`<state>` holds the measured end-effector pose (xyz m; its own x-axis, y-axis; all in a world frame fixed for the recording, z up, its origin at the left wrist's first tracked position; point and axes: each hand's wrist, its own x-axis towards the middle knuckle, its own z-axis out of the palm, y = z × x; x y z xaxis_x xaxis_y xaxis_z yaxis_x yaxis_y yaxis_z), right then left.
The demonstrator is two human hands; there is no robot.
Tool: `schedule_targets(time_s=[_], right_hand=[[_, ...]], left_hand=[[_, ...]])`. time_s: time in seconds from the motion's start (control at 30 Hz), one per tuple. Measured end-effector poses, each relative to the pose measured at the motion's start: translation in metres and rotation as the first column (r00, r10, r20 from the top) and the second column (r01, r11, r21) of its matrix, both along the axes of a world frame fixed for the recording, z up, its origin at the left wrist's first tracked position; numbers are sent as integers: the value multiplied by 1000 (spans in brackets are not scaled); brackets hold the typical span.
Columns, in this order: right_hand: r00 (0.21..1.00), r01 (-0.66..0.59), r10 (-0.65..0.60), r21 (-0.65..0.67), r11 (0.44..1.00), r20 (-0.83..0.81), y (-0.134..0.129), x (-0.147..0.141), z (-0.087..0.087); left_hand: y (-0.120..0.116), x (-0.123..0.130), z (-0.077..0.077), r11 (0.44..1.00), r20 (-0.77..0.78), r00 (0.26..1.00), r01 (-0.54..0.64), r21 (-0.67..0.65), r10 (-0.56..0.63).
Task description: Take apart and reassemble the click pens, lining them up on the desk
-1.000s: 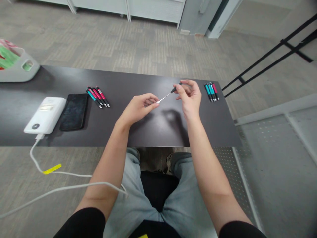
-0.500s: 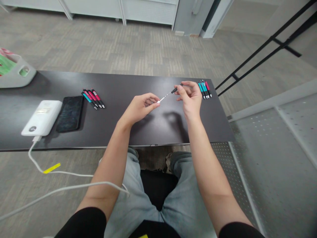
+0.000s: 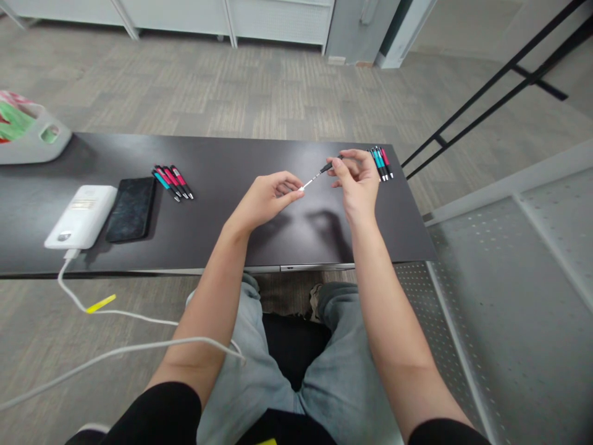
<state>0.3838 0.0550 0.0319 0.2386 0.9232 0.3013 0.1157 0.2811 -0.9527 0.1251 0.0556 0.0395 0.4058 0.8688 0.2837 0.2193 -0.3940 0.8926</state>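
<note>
Between my two hands, above the dark table (image 3: 213, 216), a thin white refill (image 3: 312, 180) slants up to the right into a short black pen part (image 3: 330, 165). My left hand (image 3: 273, 196) pinches the refill's lower left end between thumb and fingertips. The black part is pinched in my right hand (image 3: 356, 179), its other fingers curled loosely. Several teal and red pens (image 3: 382, 163) lie just beyond my right hand, partly hidden by it. Another group of red and teal pens (image 3: 173, 182) lies to the left of my left hand.
A black phone (image 3: 132, 209) and a white power bank (image 3: 82, 216) with a white cable (image 3: 134, 316) lie on the left. A white basket (image 3: 50, 139) stands at the far left. A grey perforated panel (image 3: 514, 296) is on the right.
My left hand has shifted slightly right, towards my right hand, still pinching the refill. My right hand has hardly moved, and the view has shifted a little.
</note>
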Motion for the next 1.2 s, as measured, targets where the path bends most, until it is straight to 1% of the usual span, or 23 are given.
schedule_targets(time_s=[0.2, 0.3, 0.4, 0.57, 0.7, 0.8, 0.9, 0.97, 1.03, 1.1, 1.2], right_hand=[[999, -29, 30, -17, 999, 39, -4, 6, 3], [997, -78, 79, -42, 996, 24, -8, 3, 5], [991, -127, 129, -72, 989, 23, -10, -2, 2], [982, -187, 187, -56, 981, -8, -7, -5, -4], [966, -259, 259, -75, 963, -16, -6, -5, -2], [958, -275, 280, -74, 958, 56, -8, -6, 1], [947, -224, 235, -76, 972, 219, -11, -5, 4], [908, -198, 219, -95, 976, 357, -14, -4, 5], [865, -194, 232, -128, 973, 446, -15, -3, 6], [851, -230, 280, -162, 959, 445, -15, -2, 7], [856, -320, 363, -172, 931, 368, -14, -2, 8]], left_hand=[[0, 2, -2, 1000, -4, 1000, -15, 2, 15], [0, 4, -2, 1000, 0, 1000, -9, 5, 9], [0, 6, -1, 1000, 3, 1000, -2, 25, 2], [1, 6, -1, 999, 1, 1000, -19, 27, 19], [1, 3, -2, 999, -42, 998, -35, 32, 36], [1, 2, -3, 997, -43, 999, -30, 66, 33], [2, 0, -3, 996, -49, 998, -29, 82, 33], [2, -2, -3, 996, -82, 995, -44, 79, 50], [3, -4, -4, 995, -107, 992, -57, 86, 67], [4, -8, -4, 993, -110, 991, -63, 97, 73], [4, -12, -5, 992, -109, 991, -66, 105, 78]])
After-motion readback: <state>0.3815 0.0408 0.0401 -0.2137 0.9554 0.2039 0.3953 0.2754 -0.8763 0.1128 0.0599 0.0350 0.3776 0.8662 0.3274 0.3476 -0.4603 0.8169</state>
